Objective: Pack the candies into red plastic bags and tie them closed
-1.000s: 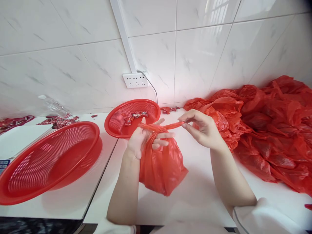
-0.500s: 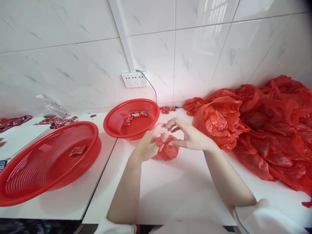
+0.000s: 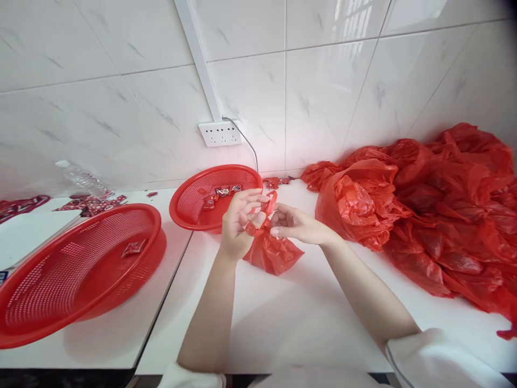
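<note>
A small red plastic bag (image 3: 274,254) rests on the white table, its gathered neck and handles raised between both hands. My left hand (image 3: 239,223) is closed around the twisted handle part, with a strip of red film looping past the thumb. On the other side of the neck, my right hand (image 3: 297,223) pinches the bag with bent fingers. What fills the bag is hidden by the red plastic.
A small red basket (image 3: 181,215) holding several wrapped sweets stands behind my left hand. At left is a larger red basket (image 3: 153,237) with one packet (image 3: 134,248). Filled red bags (image 3: 444,215) are heaped at right. A clear bottle (image 3: 86,180) lies near the wall.
The bag's neck and handles have come up between my hands, and its body now spreads wider below. My right hand has moved in from above and closed on the bag.
</note>
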A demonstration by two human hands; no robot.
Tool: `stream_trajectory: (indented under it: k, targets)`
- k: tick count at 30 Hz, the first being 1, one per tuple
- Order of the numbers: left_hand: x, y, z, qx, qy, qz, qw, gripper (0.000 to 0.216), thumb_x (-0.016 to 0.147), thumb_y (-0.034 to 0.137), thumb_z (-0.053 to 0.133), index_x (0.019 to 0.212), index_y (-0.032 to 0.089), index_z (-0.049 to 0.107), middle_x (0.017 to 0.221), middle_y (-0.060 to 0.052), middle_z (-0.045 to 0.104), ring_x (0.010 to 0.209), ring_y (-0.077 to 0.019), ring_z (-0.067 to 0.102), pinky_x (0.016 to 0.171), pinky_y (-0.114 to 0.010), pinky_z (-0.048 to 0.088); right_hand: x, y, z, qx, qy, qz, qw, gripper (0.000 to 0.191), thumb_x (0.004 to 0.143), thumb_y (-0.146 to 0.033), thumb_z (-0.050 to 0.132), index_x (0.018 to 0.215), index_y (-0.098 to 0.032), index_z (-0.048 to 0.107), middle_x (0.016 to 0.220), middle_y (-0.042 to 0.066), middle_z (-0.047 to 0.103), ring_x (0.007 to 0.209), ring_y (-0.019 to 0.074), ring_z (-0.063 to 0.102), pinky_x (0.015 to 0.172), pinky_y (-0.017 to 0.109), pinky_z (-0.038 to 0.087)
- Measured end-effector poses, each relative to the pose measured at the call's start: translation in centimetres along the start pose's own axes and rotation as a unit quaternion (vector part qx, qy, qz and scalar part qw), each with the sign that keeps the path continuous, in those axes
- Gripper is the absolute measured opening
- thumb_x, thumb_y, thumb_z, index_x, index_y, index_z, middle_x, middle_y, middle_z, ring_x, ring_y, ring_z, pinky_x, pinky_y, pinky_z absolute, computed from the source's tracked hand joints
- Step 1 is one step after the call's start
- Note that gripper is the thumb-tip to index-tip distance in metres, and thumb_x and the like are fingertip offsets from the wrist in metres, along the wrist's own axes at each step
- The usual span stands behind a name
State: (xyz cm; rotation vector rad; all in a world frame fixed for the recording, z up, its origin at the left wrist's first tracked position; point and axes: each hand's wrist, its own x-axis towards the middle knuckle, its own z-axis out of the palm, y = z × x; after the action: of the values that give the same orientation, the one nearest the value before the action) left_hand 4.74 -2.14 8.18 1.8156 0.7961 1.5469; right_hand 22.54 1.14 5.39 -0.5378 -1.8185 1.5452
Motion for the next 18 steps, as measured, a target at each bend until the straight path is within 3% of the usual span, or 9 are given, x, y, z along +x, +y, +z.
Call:
stream_trajectory:
  k: [4, 8, 13, 18]
  targets:
    - [0.0, -0.4, 0.4, -0.036, -0.055, -0.054, 0.996, 0.040, 0.085, 0.030, 0.063, 0.123, 0.023, 0.050, 0.118, -0.011, 0.059, 0.102, -0.0214, 0.063, 0.080, -0.032, 0.054, 0.5, 0.1, 0.5, 0.037, 0.068, -0.043, 0.996, 0.023, 0.084, -0.040, 0.064, 0.089, -0.017, 0.064, 0.084, 0.000, 0.060, 0.074, 0.0114, 0.054, 0.072, 0.027, 0.047]
    - [0.0, -0.2, 0.2, 0.072, 0.003, -0.047, 0.996, 0.032, 0.087, 0.028, 0.059, 0.118, 0.023, 0.054, 0.119, -0.010, 0.058, 0.098, -0.0199, 0.064, 0.071, -0.027, 0.056, 0.6, 0.1, 0.6, 0.108, 0.137, -0.021, 0.984, 0.021, 0.081, -0.039, 0.066, 0.078, -0.019, 0.064, 0.077, -0.001, 0.059, 0.069, 0.0108, 0.051, 0.068, 0.025, 0.043]
    - [0.4, -0.2, -1.5, 0.257, 0.027, -0.013, 0.966, 0.034, 0.083, 0.018, 0.056, 0.117, 0.024, 0.058, 0.116, -0.006, 0.060, 0.098, -0.0184, 0.063, 0.069, -0.027, 0.057, 0.7, 0.0, -0.2, 0.303, 0.135, 0.014, 0.943, 0.022, 0.077, -0.042, 0.066, 0.076, -0.021, 0.061, 0.075, 0.001, 0.058, 0.079, 0.0170, 0.059, 0.075, 0.030, 0.046]
    - [0.5, 0.0, -2.7, 0.313, -0.019, -0.011, 0.949, 0.051, 0.073, 0.009, 0.057, 0.121, 0.026, 0.056, 0.122, -0.005, 0.056, 0.114, -0.0209, 0.055, 0.078, -0.030, 0.059, 0.3, -0.4, -1.2, 0.301, 0.146, -0.014, 0.942, 0.028, 0.080, -0.039, 0.066, 0.066, -0.021, 0.050, 0.057, -0.004, 0.040, 0.068, 0.0150, 0.055, 0.082, 0.034, 0.046]
